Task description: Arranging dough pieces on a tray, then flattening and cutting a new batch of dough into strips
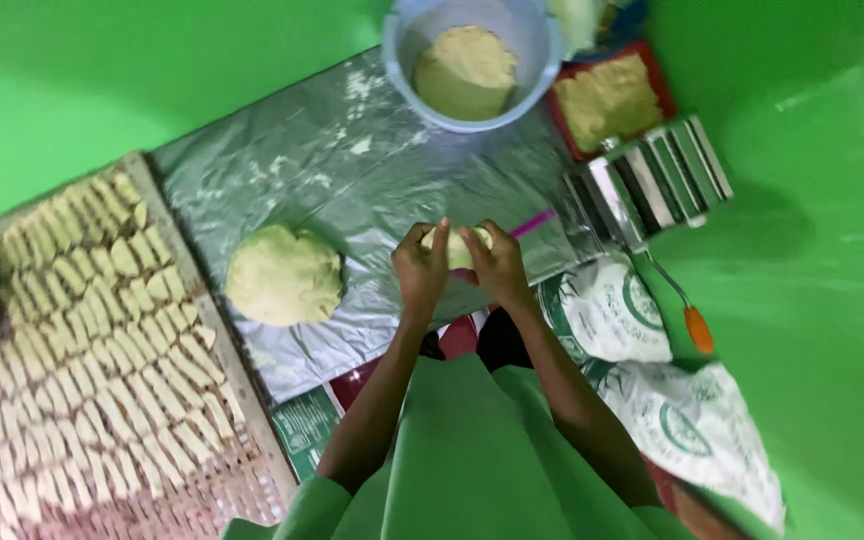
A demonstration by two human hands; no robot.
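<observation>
Plastic sheet (352,170): thin, glossy, crinkled, dusted with flour. Dough lump (284,275) on it: matt, soft, slightly lumpy. Left hand (422,268) and right hand (497,265) pinch a small dough piece (459,247), same matt finish. Pasta roller (649,180): shiny ribbed metal, crank with orange plastic grip. Bucket (402,45): smooth pale-blue plastic. Tray (214,330): rough wood. Floor (812,150): glossy green. Sacks (692,420): printed woven plastic.

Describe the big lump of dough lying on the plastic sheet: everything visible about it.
The big lump of dough is pale yellowish-green, rounded and uneven, with a soft crease near its top and a matte surface. It rests alone on the crinkled, flour-dusted plastic sheet, between the tray of cut pieces and the person's hands. Nothing touches it but the sheet; the left hand, the nearer one, is well apart from it, holding a smaller dough piece with the right hand.
</observation>
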